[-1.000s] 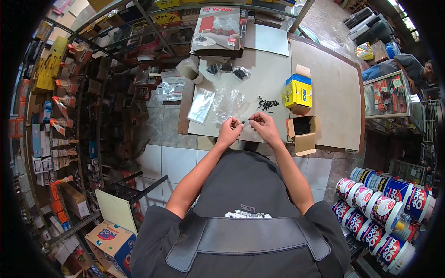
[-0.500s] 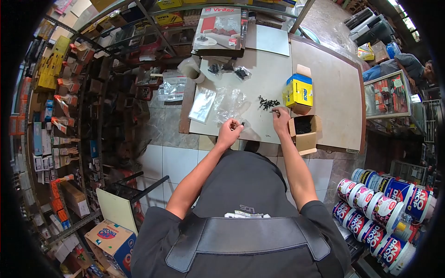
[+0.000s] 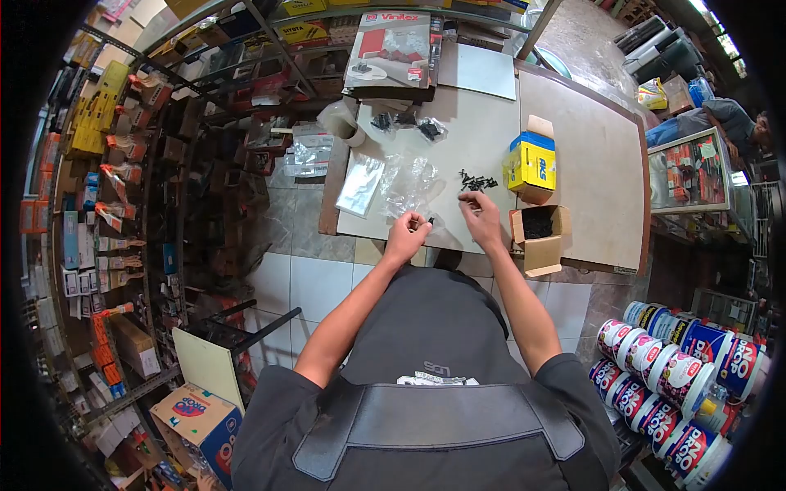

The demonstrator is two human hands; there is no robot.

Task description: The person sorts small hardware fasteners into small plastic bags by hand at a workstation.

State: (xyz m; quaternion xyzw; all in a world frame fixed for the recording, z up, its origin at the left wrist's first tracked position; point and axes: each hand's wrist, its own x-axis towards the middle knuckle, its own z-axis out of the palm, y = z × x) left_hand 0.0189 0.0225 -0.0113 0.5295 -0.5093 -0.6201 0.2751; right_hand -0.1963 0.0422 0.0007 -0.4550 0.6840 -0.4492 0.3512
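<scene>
My left hand (image 3: 406,239) is closed at the table's front edge, with small black screws (image 3: 431,220) poking out between thumb and fingers. My right hand (image 3: 483,219) is just in front of a loose pile of black screws (image 3: 477,182), fingertips drawn together; what they pinch, if anything, is too small to make out. Crumpled clear plastic bags (image 3: 407,182) lie beyond my left hand, beside a flat stack of clear bags (image 3: 360,186). Right of my right hand stands an open cardboard box (image 3: 542,255) full of dark small pieces, with a yellow and blue box (image 3: 532,166) behind it.
Small filled bags (image 3: 430,129) and a plastic container (image 3: 340,124) are at the table's back left, near a Vinilex box (image 3: 389,53). Paint buckets (image 3: 663,360) are stacked at right. Shelves (image 3: 106,204) line the left. A person (image 3: 720,119) is at far right.
My right hand has moved left from beside the open box, along the near side of the screw pile. The left hand stays nearly in place.
</scene>
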